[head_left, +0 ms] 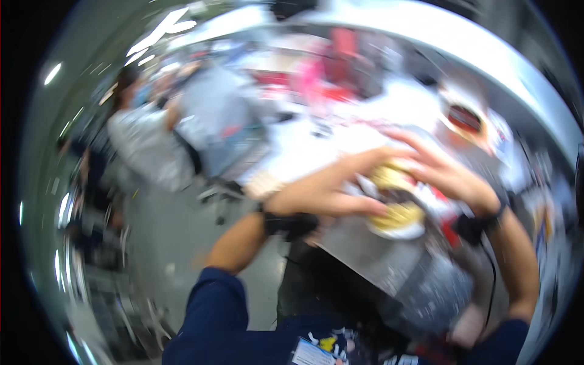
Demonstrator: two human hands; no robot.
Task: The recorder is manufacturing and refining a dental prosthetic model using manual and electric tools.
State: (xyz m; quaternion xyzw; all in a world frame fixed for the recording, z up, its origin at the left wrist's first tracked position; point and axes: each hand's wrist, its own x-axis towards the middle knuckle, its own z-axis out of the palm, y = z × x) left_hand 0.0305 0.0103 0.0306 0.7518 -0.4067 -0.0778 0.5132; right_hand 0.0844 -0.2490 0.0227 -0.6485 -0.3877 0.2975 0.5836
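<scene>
A yellow, round, spool-like thing (398, 217) with a dark middle and a pale lower rim shows between my two hands, smeared by motion; its exact kind cannot be told. From its left, my left hand (340, 191) curves round it, thumb along the near side and fingers reaching over the far side. My right hand (441, 173) bends round it from the far right, with its fingertips close to those of the left. Black bands circle both wrists, and a dark cable hangs from the right one (477, 228).
Below my hands is a grey metal surface (365, 252) with a clear plastic bag (438, 295) at its near edge. Beyond stretches a white bench (304, 146) with blurred red and pink items. A roll with a dark red centre (463, 118) stands far right. Another person (152, 143) is at left.
</scene>
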